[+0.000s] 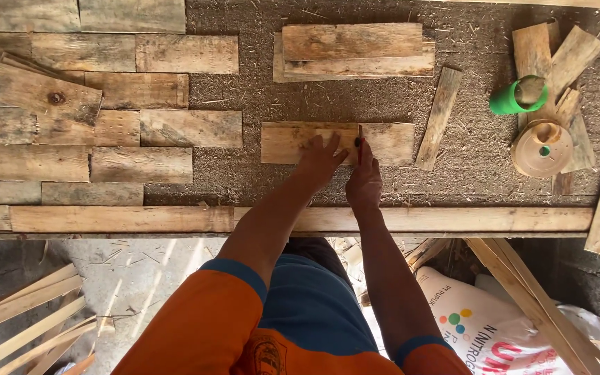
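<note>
Weathered wood fills the scene; a short plank (337, 143) lies flat on the rough, sawdust-strewn bench top (467, 180), roughly at the middle of the view. The left hand (321, 158) rests on this plank with its fingers spread open and pressed flat, gripping nothing; the right hand (364, 182) sits just beside it, closed around a thin dark pencil-like tool (360, 142) whose tip stands on the plank's face. Behind the plank, further from the person, a stack of two similar boards (354, 52) lies apart from it; a narrow slat (439, 118) lies tilted just to the right of the plank. On the far right a green cylinder (517, 97) lies on a heap of offcuts (557, 55), with a round wooden spool (542, 147) just below it. To the left, many worn boards (92, 104) are laid edge to edge in rows like a panel. A long batten (140, 219) runs along the near edge of the bench, under both forearms; below the bench, a white printed sack (480, 326) lies at the right and loose strips of wood (22, 319) at the left. The person wears an orange shirt with blue-trimmed sleeves.
</note>
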